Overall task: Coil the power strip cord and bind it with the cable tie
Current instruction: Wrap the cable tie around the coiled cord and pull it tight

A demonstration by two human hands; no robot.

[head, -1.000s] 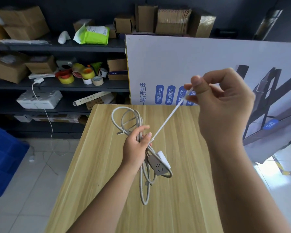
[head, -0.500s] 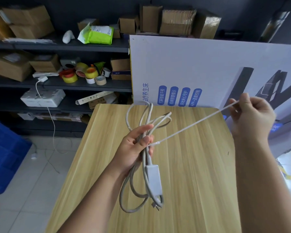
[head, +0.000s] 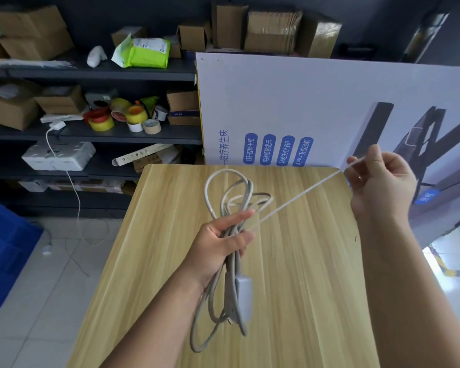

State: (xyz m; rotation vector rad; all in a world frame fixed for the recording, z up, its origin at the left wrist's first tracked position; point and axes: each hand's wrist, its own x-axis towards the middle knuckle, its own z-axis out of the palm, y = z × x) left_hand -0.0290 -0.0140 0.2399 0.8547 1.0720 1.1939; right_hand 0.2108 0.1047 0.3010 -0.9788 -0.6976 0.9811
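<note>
Cord bundle's middle hidden inside left hand. Cable tie head behind fingers; loop not discernible. Tie's far end hidden in right hand. Table cut off at bottom edge.

Storeroom or packing area of small business. Dark metal shelving along back wall, stacked with brown cardboard boxes, rolls of packing tape in yellow, red, tan, green plastic mailer pouch, white foam packaging block. Large printed product board with Chinese text leaning behind wooden worktop. Blue plastic crate on tiled floor.
</note>
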